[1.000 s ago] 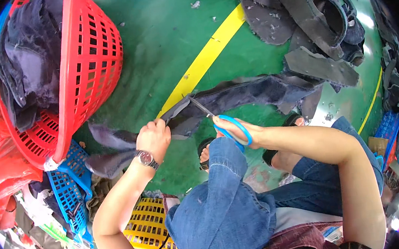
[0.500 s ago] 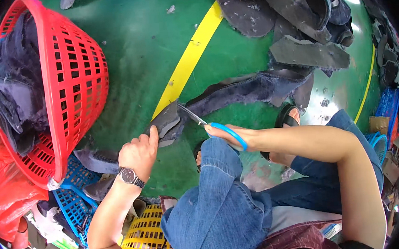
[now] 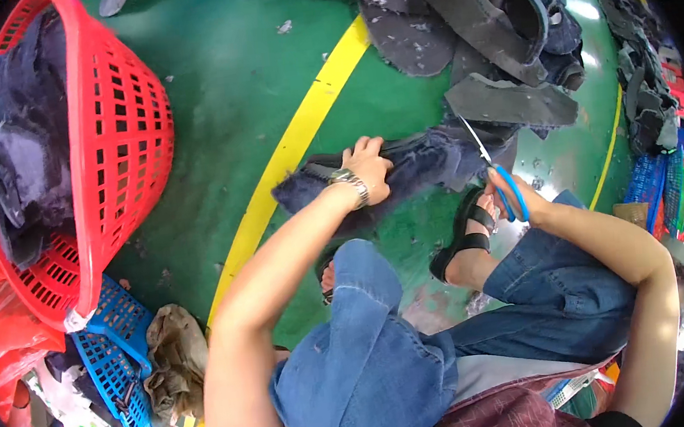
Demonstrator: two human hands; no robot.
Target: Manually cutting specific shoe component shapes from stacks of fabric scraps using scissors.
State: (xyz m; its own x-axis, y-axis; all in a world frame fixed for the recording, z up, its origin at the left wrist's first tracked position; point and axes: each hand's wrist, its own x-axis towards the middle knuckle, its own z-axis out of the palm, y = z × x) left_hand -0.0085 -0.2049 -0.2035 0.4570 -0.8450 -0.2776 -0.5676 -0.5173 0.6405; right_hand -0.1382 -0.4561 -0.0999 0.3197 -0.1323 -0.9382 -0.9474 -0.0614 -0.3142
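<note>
A long strip of dark, fuzzy fabric (image 3: pixel 427 156) stretches over the green floor towards a heap of dark pieces. My left hand (image 3: pixel 367 170), with a metal watch on the wrist, grips the strip near its left end, fingers bent into the cloth. Scissors with blue handles (image 3: pixel 482 151) are in my right hand (image 3: pixel 517 196), fingers through the loops. Their blades point up and left, over the strip's right part, next to a flat grey piece (image 3: pixel 512 100). Whether the blades touch the cloth I cannot tell.
A red basket (image 3: pixel 123 123) full of dark cloth tilts at the left, above a blue basket (image 3: pixel 110 330). The dark heap (image 3: pixel 472 20) lies far right of a yellow floor line (image 3: pixel 294 148). My denim-covered knee (image 3: pixel 366 293) and sandalled foot (image 3: pixel 468 242) are close.
My left hand has left the strip's former left portion, which is out of sight, and moved right onto the remaining strip. The scissors have moved right, away from where they were cutting.
</note>
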